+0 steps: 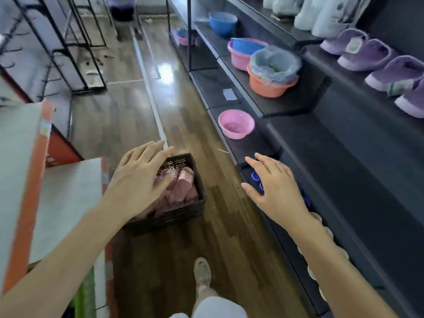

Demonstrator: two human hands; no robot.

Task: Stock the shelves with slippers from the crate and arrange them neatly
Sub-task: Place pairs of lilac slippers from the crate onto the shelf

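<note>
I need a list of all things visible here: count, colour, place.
Shelves: several, dark, right side.
Crate: one, black, on the floor.
Pink slippers: count unclear, pink, in the crate.
Purple slippers: at least four, purple, upper right shelf.
White slippers: several, white, top shelf.
Blue basin: one, blue, far shelf.
Stacked basins: two, blue inside pink, middle shelf.
Orange basin: one, orange, plastic-lined, beside the stack.
Pink basin: one, pink, lower shelf.
Boxes: at least two, grey and orange, left.
Shoe: one, beige, floor.
Left hand: one, open, above the crate.
Right hand: one, open, near the low shelf.
</note>
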